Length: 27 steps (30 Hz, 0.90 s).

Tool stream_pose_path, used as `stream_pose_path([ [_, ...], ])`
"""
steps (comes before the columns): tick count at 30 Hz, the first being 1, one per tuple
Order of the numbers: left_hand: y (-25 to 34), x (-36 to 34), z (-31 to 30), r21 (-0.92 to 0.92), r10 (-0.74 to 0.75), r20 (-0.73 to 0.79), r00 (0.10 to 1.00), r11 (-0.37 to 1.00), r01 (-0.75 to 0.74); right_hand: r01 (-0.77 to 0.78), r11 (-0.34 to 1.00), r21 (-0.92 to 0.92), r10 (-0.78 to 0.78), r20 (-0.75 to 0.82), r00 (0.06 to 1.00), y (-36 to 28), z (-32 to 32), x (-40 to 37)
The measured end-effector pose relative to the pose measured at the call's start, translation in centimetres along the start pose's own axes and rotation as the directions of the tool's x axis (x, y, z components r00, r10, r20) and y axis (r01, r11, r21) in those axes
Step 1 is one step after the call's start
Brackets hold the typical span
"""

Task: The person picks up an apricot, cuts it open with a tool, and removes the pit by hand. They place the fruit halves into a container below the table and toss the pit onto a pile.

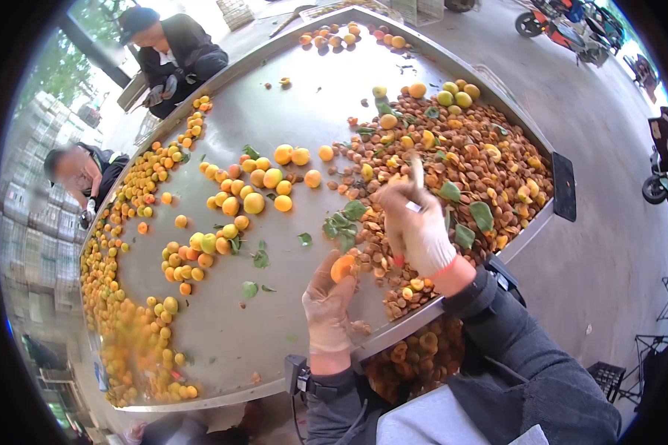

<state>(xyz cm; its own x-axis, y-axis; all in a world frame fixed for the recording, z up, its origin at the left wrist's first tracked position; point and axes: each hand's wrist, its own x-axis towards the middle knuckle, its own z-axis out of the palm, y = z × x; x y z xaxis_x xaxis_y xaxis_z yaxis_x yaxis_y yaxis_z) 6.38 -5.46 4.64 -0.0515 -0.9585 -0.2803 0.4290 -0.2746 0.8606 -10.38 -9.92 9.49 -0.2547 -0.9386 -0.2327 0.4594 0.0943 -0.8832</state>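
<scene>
Head view: left hand (328, 304) fingers (325, 273) closed round one apricot (341, 267); right hand (419, 230) fingers (399, 202) clenched on one blurred tool (417, 174).

Shiny smooth metal table (223, 326); matt cloth glove (423, 237).

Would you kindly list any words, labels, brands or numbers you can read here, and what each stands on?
None can be read. No lettering shows on the metal table, on the gloved left hand holding an apricot, or on the right hand gripping a blurred tool. The stacked crates and parked scooters are too small and blurred to tell.
</scene>
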Motion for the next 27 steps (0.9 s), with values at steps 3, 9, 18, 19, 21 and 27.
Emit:
stream_pose_path([
  [3,-0.1,0.7,0.0,0.208,0.148,-0.123,0.981,0.971,-0.120,0.278,0.800,-0.531,0.012,0.478,0.878,2.4,-0.4,-0.6],
  [9,0.1,0.4,-0.4,0.107,0.141,-0.103,0.985,0.986,-0.130,0.051,0.728,-0.683,0.387,0.472,0.792,1.7,-0.6,-0.9],
  [18,-0.2,0.4,-0.9,-0.335,-0.022,-0.151,0.988,0.942,-0.030,0.397,0.614,-0.682,-0.031,0.481,0.876,2.7,0.2,-1.4],
  [19,-0.4,0.3,-0.5,-0.335,-0.024,-0.156,0.987,0.942,-0.030,0.394,0.616,-0.682,-0.026,0.483,0.875,3.1,0.4,-1.6],
  [21,-0.7,0.2,0.5,-0.391,-0.003,-0.172,0.985,0.918,-0.066,0.492,0.330,-0.806,-0.087,0.493,0.866,4.0,0.9,-1.7],
  [27,-1.9,0.2,-0.1,-0.309,0.067,-0.234,0.970,0.941,-0.139,0.665,0.109,-0.739,-0.290,0.616,0.732,4.6,0.5,-2.6],
])
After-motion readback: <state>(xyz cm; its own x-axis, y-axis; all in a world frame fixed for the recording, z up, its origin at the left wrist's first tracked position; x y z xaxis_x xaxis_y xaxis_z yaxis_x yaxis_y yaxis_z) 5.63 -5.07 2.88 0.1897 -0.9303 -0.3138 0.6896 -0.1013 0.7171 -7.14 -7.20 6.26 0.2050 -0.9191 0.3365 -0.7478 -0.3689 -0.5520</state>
